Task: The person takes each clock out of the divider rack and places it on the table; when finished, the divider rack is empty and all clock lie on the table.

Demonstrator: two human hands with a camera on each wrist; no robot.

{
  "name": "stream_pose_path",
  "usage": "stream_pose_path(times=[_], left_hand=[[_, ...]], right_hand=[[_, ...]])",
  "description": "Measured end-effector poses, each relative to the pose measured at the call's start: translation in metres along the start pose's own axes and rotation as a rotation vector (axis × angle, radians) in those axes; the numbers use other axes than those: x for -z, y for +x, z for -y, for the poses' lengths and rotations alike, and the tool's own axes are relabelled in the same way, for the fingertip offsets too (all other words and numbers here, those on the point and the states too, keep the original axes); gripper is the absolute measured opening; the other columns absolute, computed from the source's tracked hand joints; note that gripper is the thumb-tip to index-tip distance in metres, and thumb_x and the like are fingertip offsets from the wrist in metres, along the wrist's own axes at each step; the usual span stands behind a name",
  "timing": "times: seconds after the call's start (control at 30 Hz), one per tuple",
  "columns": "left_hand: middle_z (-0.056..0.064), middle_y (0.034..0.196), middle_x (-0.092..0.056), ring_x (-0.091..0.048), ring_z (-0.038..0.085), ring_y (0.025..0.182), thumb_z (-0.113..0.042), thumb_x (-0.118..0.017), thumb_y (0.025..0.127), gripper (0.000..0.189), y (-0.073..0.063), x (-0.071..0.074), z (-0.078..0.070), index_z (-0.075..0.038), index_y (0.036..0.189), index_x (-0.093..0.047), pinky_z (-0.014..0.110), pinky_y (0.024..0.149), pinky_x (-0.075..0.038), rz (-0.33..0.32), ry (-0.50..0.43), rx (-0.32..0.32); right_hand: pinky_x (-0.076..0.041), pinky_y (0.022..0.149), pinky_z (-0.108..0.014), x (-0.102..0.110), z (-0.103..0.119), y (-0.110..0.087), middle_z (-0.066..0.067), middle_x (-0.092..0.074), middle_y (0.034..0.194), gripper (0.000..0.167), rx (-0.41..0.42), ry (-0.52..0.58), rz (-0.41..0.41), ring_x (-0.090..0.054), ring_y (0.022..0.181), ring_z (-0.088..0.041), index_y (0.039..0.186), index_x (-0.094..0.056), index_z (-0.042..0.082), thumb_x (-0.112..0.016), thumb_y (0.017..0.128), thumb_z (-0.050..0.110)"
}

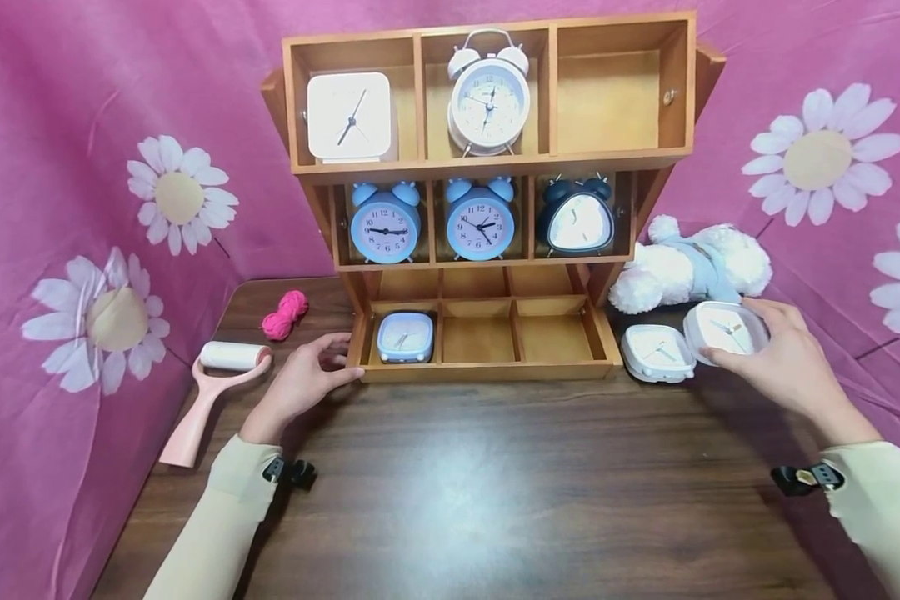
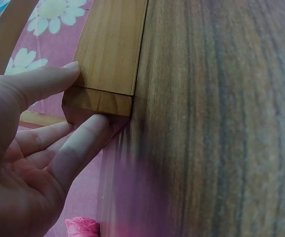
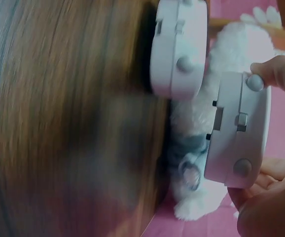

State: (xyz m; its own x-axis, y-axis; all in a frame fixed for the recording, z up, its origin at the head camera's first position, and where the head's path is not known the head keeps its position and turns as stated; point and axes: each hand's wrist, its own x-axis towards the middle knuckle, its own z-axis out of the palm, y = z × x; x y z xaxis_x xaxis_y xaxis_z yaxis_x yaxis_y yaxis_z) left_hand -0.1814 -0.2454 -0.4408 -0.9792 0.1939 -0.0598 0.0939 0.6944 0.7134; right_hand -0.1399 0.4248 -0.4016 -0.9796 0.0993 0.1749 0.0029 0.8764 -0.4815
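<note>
My right hand [image 1: 791,358] grips a small white alarm clock [image 1: 726,329] by its sides, thumb on one edge and fingers on the other. In the right wrist view that clock [image 3: 238,129] is raised off the table, two round knobs facing the camera. Beside it, a second white alarm clock [image 1: 657,353] stands on the table by the shelf's right end. My left hand [image 1: 305,379] holds the lower left corner of the wooden display shelf [image 1: 487,373]. Thumb and fingers [image 2: 86,140] bracket that corner in the left wrist view. A blue-rimmed clock [image 1: 405,337] sits in the lowest left compartment.
Higher compartments hold a square white clock [image 1: 350,117], a white twin-bell clock [image 1: 489,104], two blue twin-bell clocks [image 1: 480,223] and a dark one [image 1: 579,221]. A white plush toy [image 1: 693,265] lies at right. Pink yarn [image 1: 285,315] and a lint roller [image 1: 213,375] lie at left.
</note>
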Motion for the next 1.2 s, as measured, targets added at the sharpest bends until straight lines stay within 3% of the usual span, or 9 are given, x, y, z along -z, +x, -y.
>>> stream_pose_path(times=[0.33,0.77,1.2], left_hand=[[0.022,0.13,-0.081,-0.078,0.038,0.124,-0.031,-0.086,0.101,0.069,0.002,0.002,-0.002,-0.005,0.159,-0.059,0.058,0.106,-0.058,-0.001,0.005,-0.005],[0.02,0.128,-0.082,-0.079,0.036,0.123,-0.029,-0.087,0.101,0.068,0.002,0.002,-0.002,-0.006,0.159,-0.059,0.048,0.101,-0.059,0.014,-0.005,0.004],[0.023,0.133,-0.08,-0.079,0.038,0.123,-0.025,-0.087,0.1,0.068,0.0,-0.001,0.0,-0.004,0.158,-0.059,0.055,0.106,-0.059,-0.005,-0.017,-0.004]], right_hand=[[-0.033,0.112,-0.082,0.0,-0.022,0.004,-0.047,-0.039,0.157,0.098,0.006,-0.016,0.017,-0.041,0.14,-0.07,0.162,-0.042,-0.012,-0.09,0.09,0.035],[-0.033,0.111,-0.081,-0.013,-0.047,0.0,-0.047,-0.039,0.158,0.098,0.021,-0.015,0.027,-0.04,0.14,-0.068,0.162,-0.041,-0.015,-0.089,0.089,0.03],[-0.034,0.109,-0.084,-0.019,-0.058,0.002,-0.049,-0.036,0.156,0.101,0.041,-0.038,0.09,-0.041,0.137,-0.07,0.163,-0.037,-0.017,-0.088,0.091,0.033]])
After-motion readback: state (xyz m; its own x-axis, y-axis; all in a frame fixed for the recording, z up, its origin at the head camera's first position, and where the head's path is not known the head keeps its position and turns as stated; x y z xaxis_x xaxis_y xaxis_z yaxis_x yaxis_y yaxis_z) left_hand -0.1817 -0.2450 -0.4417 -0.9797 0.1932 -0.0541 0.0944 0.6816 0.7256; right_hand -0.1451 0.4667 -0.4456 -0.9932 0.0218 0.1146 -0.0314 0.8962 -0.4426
